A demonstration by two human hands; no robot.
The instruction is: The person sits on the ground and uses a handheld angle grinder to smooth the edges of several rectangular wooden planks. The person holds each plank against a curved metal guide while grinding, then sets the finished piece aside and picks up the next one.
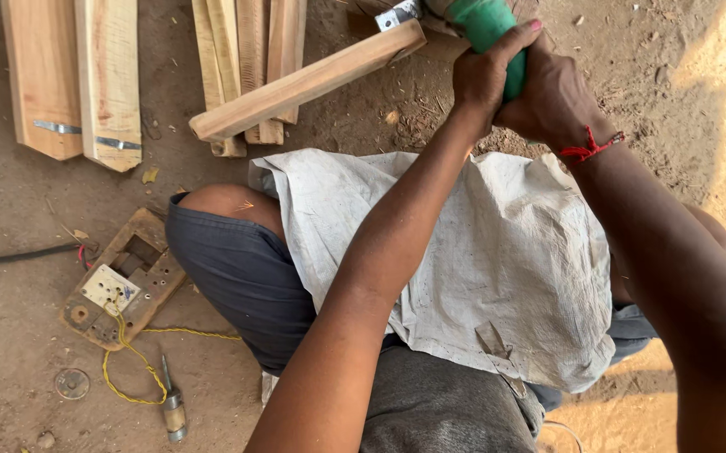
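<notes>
Both my hands grip a green-bodied power tool point(487, 25) at the top of the head view. My left hand point(482, 77) wraps its near side, thumb up over the green casing. My right hand point(552, 99), with a red thread at the wrist, closes around it from the right. A long wooden piece point(308, 82) lies slanted just left of the tool, its upper end by a small metal part point(398, 14). A dirty white cloth point(497, 252) covers my lap.
Shaped wooden blanks point(73, 80) and narrower strips point(249, 50) lie on the dirt floor at the upper left. A wooden switch board point(119, 285) with a yellow wire point(132, 369) sits at the left, beside a small screwdriver point(174, 411) and a black cable point(10, 253).
</notes>
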